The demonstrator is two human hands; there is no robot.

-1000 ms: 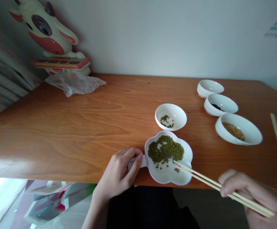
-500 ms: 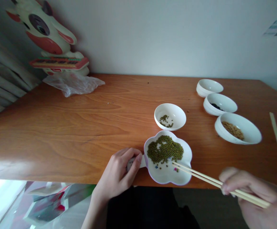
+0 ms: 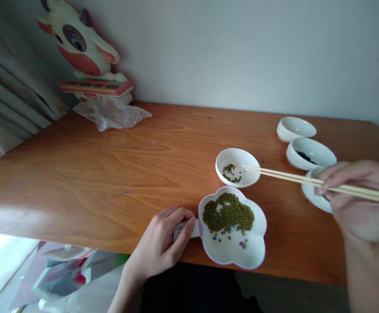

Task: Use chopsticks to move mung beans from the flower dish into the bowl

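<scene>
My left hand (image 3: 168, 237) is closed round the short handle of a white, flower-shaped dish (image 3: 228, 252) with a lilac rim, at the table's front edge. Green mung beans (image 3: 230, 213) cover the upper part of its floor. Just behind the dish stands a white bowl (image 3: 220, 170) with a small number of mung beans in it. My right hand (image 3: 359, 195) grips a pair of wooden chopsticks (image 3: 287, 176), whose tips are over the right inside of that bowl. Whether a bean is between the tips is too small to tell.
Three white bowls stand to the right: a far bowl (image 3: 295, 128), a middle bowl (image 3: 310, 152) with dark beans, and a near bowl (image 3: 313, 198) partly behind my right hand. A cow-shaped toy keyboard (image 3: 94, 84) and a clear plastic bag (image 3: 114, 115) are at back left.
My right hand has lifted the chopsticks from the flower-shaped dish up and away to the white bowl behind it. My left hand keeps its hold on the handle. The view has shifted slightly.
</scene>
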